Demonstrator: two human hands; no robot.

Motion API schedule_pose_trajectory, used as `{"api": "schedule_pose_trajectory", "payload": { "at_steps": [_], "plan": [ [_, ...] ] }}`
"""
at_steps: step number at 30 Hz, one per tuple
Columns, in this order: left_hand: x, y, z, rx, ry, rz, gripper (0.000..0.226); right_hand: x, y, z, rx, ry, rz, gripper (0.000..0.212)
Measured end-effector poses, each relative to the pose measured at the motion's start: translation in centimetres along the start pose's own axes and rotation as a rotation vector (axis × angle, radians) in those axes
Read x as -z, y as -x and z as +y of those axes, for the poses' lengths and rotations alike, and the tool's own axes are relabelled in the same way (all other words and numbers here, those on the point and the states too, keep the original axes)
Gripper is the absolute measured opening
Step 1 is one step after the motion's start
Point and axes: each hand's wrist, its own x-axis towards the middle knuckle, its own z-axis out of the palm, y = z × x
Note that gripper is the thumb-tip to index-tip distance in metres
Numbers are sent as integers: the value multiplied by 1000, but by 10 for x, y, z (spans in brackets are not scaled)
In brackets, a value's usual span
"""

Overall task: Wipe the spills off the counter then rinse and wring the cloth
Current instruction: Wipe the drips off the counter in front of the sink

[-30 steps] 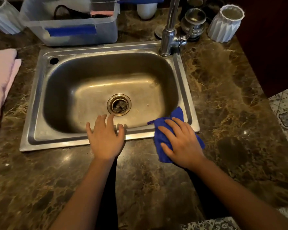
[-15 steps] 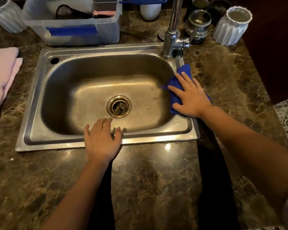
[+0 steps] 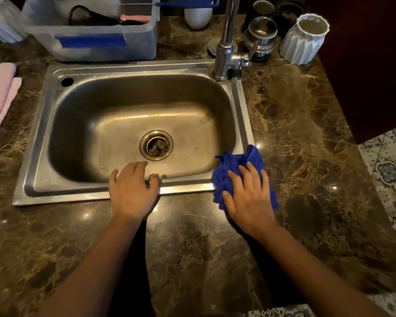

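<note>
Cloth [image 3: 229, 177], blue and crumpled, lies at the sink's [image 3: 32, 179] five-o'clock corner, half on the counter [image 3: 192, 236]. Right hand [image 3: 249, 200] presses flat on it, fingers spread, not clenched. Left hand [image 3: 133, 191] rests open-palmed on the rim at six o'clock.

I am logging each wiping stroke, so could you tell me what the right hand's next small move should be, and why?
Probably slide the blue cloth along the marble counter beside the sink rim. The right hand presses it flat at the sink's front right corner, while the left hand braces on the front rim; the tap isn't visibly running, so rinsing seems premature.
</note>
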Motion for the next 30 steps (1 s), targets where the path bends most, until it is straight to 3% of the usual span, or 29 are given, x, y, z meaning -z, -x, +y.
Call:
{"api": "schedule_pose_trajectory", "payload": {
  "at_steps": [8,11,15,19,25,28,30],
  "plan": [
    [-1,2,1,40,21,9,42,-2,-14,-97,98,-50,-140,53],
    [-2,1,1,26,28,21,44,-5,-15,-96,135,-81,-152,54],
    [-4,0,-2,6,49,33,48,4,-11,-68,221,-271,-43,55],
    [-3,0,-2,-21,81,51,44,-2,-8,-45,196,-238,1,51],
    [11,15,-3,-185,317,123,53,-8,-15,-77,223,-122,-3,48],
    [8,29,0,-399,194,36,54,-12,-17,-93,282,-42,-66,50],
    [4,31,2,-433,127,-46,57,-12,-20,-84,333,-99,-110,51]
  ]
}}
